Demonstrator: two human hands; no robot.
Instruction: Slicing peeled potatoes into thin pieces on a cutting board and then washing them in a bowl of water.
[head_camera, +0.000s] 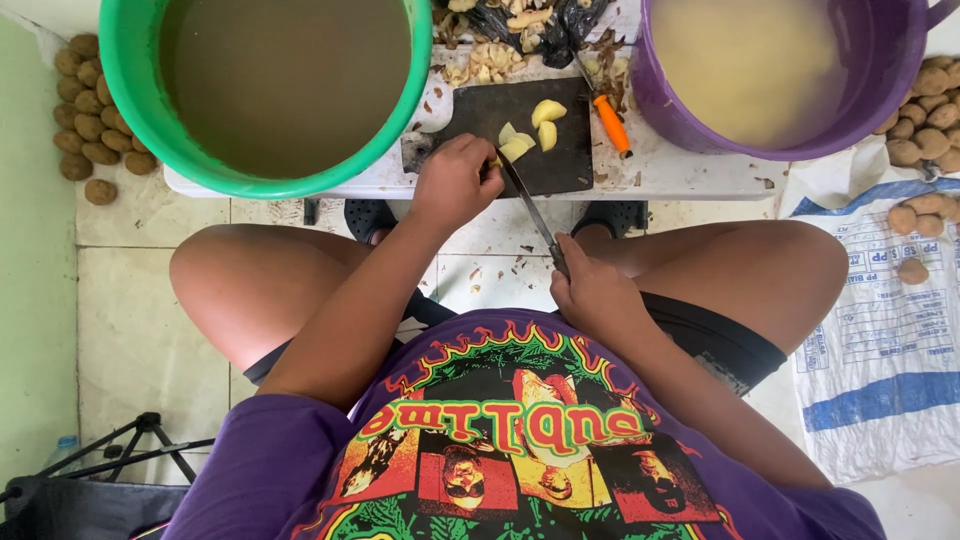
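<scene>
Head view: left hand (455, 183) pins potato piece (513, 150); right hand (592, 290) holds knife (530, 210).

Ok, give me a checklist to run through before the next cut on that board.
1. Left hand steadies the peeled potato: ok.
2. Right hand has a closed grip on the knife: ok.
3. Left fingertips away from the blade edge: cannot tell, hidden.
4. Black cutting board lies flat on the white table: ok.
5. Cut pieces lie apart from the blade: ok.
6. Orange peeler out of the way: ok.
</scene>
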